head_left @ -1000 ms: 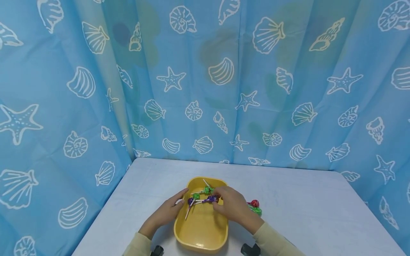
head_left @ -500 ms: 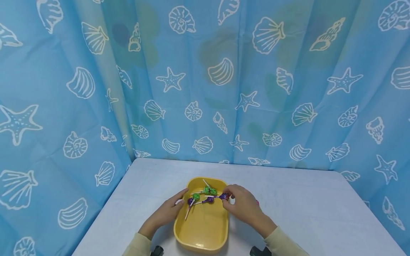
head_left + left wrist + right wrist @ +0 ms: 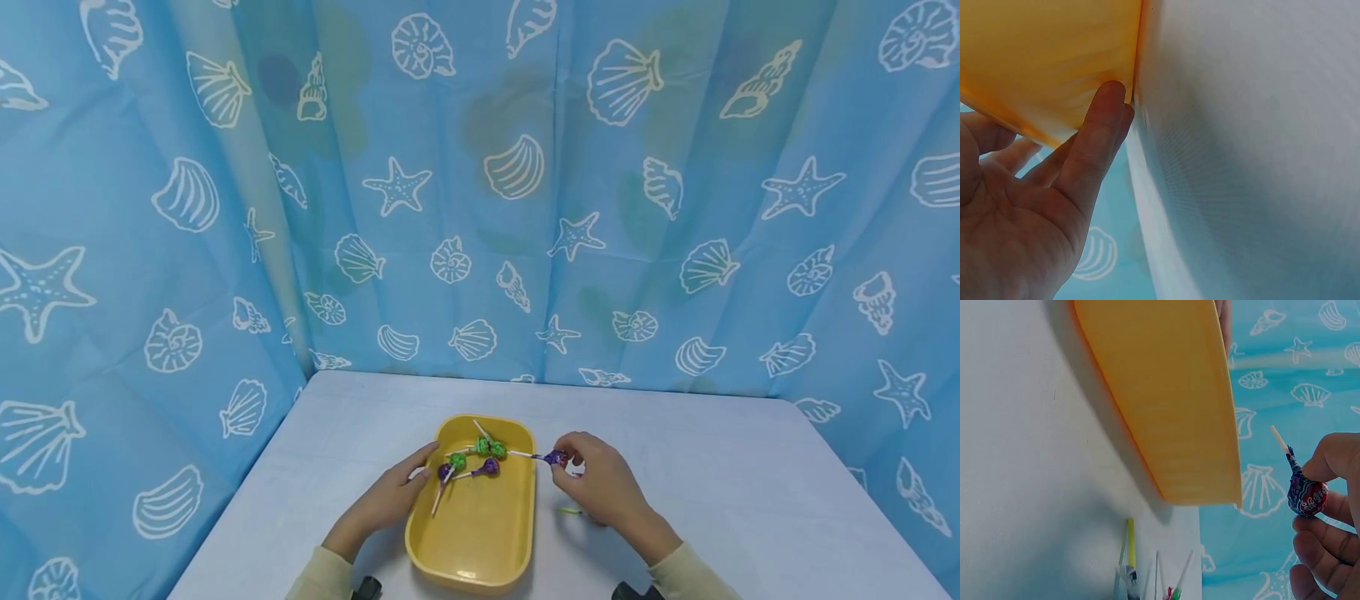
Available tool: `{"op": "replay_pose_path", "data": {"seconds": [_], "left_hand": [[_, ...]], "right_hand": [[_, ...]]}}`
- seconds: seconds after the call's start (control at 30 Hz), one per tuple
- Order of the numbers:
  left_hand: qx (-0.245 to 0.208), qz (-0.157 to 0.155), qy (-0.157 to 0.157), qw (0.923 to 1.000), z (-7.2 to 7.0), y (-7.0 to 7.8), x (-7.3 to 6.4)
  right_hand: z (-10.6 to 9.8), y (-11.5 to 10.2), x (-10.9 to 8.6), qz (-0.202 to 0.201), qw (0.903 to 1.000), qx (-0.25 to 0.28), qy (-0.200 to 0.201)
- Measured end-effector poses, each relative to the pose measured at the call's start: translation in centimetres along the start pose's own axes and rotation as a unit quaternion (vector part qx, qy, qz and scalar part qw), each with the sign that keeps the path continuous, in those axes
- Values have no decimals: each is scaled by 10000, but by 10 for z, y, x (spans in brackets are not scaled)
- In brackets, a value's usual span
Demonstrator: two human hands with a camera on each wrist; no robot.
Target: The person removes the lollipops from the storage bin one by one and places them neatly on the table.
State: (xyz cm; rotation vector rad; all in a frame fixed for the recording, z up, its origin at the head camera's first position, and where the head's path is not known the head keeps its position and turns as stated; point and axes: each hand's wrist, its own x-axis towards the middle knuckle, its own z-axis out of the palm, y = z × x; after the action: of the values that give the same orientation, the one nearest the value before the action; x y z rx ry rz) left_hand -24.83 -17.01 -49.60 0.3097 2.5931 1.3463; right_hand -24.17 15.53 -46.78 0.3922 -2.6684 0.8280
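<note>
A yellow tray (image 3: 472, 533) stands on the table with several green lollipops (image 3: 480, 446) and purple lollipops (image 3: 489, 467) at its far end. My left hand (image 3: 390, 498) rests against the tray's left side, its straight fingers (image 3: 1094, 147) lying along the outer wall. Just past the right rim, my right hand (image 3: 603, 483) pinches a purple lollipop (image 3: 1304, 495) by its wrapped head, between thumb and fingers. The lollipop's white stick points left, toward the tray. Both the hand and lollipop are raised above the table.
Beneath my right hand, more lollipops lie on the white-covered table (image 3: 712, 483), mostly hidden. A yellow-green stick (image 3: 1130, 544) and pale sticks (image 3: 1184, 569) show there. A blue curtain (image 3: 480, 208) with shell prints encloses the back and sides.
My right hand has moved right with the purple lollipop, from inside the tray to beyond its right rim. My left hand has stayed at the tray's side.
</note>
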Motion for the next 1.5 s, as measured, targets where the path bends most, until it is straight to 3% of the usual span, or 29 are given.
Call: {"op": "replay_pose_path", "data": {"seconds": [0.87, 1.5], "left_hand": [[-22, 44, -89, 9999, -1, 2, 1], [-82, -79, -95, 9999, 0, 0, 2]], "right_hand": [[-15, 26, -23, 766, 9968, 25, -228], [-15, 35, -38, 1068, 9933, 26, -436]]}}
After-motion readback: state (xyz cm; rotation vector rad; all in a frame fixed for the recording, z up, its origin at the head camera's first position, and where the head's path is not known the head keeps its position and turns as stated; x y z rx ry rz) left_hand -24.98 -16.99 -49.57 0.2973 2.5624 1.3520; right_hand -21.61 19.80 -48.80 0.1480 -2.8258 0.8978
